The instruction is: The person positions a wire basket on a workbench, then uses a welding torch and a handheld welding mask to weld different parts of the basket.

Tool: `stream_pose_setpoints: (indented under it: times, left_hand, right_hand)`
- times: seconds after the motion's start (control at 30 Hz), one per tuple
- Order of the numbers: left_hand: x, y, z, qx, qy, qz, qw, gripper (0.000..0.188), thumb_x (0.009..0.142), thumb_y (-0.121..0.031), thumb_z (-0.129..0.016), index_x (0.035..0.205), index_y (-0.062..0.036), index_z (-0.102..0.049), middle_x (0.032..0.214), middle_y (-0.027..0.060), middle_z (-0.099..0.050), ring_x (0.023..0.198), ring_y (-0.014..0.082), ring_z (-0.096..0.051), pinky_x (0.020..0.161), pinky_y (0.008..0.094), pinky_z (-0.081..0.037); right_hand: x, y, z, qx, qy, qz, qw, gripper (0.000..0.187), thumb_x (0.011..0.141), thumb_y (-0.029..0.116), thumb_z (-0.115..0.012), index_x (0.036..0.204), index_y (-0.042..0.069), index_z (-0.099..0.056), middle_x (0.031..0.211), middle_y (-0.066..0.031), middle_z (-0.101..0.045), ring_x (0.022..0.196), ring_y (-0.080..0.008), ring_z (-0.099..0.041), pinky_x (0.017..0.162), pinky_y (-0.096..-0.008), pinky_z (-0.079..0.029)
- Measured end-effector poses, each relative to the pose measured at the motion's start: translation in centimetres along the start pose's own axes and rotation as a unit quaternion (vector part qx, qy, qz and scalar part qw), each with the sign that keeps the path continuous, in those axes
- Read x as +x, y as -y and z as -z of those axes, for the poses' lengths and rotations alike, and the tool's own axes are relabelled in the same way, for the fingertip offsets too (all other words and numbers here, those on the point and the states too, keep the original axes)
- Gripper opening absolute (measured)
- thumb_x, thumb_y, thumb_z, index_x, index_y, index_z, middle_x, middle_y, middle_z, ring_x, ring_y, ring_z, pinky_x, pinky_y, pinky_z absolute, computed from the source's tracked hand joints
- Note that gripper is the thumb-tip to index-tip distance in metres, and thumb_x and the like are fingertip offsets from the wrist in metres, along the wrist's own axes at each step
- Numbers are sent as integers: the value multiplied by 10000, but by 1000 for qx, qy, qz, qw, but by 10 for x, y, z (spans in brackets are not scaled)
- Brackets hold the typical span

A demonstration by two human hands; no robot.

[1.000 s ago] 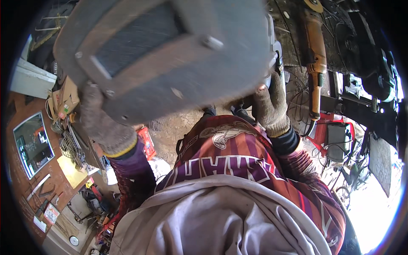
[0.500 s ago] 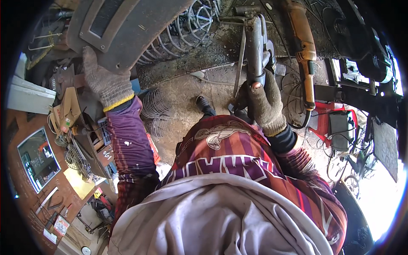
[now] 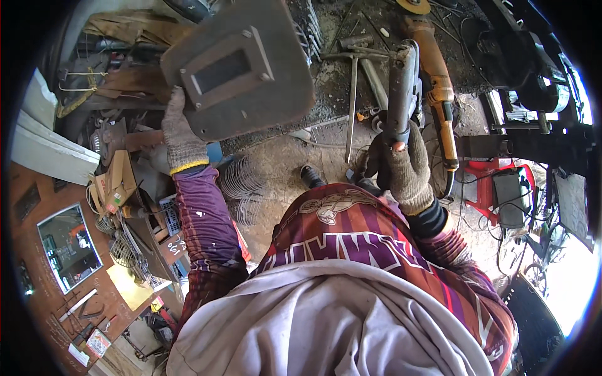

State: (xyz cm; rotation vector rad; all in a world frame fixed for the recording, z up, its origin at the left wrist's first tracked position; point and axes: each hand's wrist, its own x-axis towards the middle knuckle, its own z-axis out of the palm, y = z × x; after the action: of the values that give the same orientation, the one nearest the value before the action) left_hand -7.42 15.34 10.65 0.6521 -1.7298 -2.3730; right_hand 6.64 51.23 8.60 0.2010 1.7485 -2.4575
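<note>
My left hand, in a grey knit glove with a yellow cuff, grips the lower left edge of a dark welding shield. Its framed rectangular window faces upward, and the shield hangs over the bench's left part. My right hand, in a dirty knit glove, is wrapped round the lower end of a grey tubular metal tool pointing away from me. The thumb tip pokes bare through the glove. What kind of tool it is I cannot make out. Right beside it lies an orange angle grinder.
A thin-handled hammer lies over the near edge of the dirty workbench. Wire rings stand on the floor below. To the right is a red crate-like thing with cables; at the left, a brown board bears tools.
The shield has swung right and turned, so its window shows whole and it covers most of the wire coil. The view has shifted; the right hand still grips the tubular tool.
</note>
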Motion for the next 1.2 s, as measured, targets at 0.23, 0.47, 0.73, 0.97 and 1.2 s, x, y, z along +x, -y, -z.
stream_pose_setpoints:
  times: [0.23,0.47,0.73,0.97,1.2]
  left_hand:
    - [35,10,12,-58,90,39,993,516,906,-379,-687,1293,-54,-584,1219,167,-649,1057,340,-652,869,513,-575]
    - [100,-26,28,-104,243,50,963,445,1021,-330,-489,1350,-34,-534,1276,167,-629,1133,308,-639,949,442,-555]
    - [183,-40,35,48,302,-42,951,415,1049,-236,-448,1333,55,-532,1269,213,-620,1119,287,-647,965,383,-548]
    - [215,-10,68,331,242,-184,893,413,1055,-281,-441,1300,26,-568,1172,153,-658,1011,237,-661,928,333,-511]
    - [220,44,113,117,213,-43,969,538,1041,-401,-360,1459,-66,-413,1485,102,-482,1344,274,-466,1151,416,-343]
  right_hand:
    - [-4,1,-1,-2,-27,20,999,661,948,518,-611,1351,29,-421,839,-64,-614,616,-128,-602,507,-250,-488]
    - [-13,7,2,-2,-28,14,1000,608,959,472,-624,1343,46,-422,861,-54,-614,661,-118,-594,576,-262,-500]
    - [-16,2,-1,32,-50,21,998,614,956,468,-628,1358,58,-411,859,-64,-601,668,-133,-596,584,-289,-520]
    - [-9,-3,0,38,-63,16,997,603,964,460,-619,1367,63,-409,864,-63,-605,660,-137,-601,591,-293,-528]
    - [-11,3,2,20,-66,3,998,594,958,465,-630,1352,68,-430,850,-49,-609,660,-124,-596,583,-283,-515]
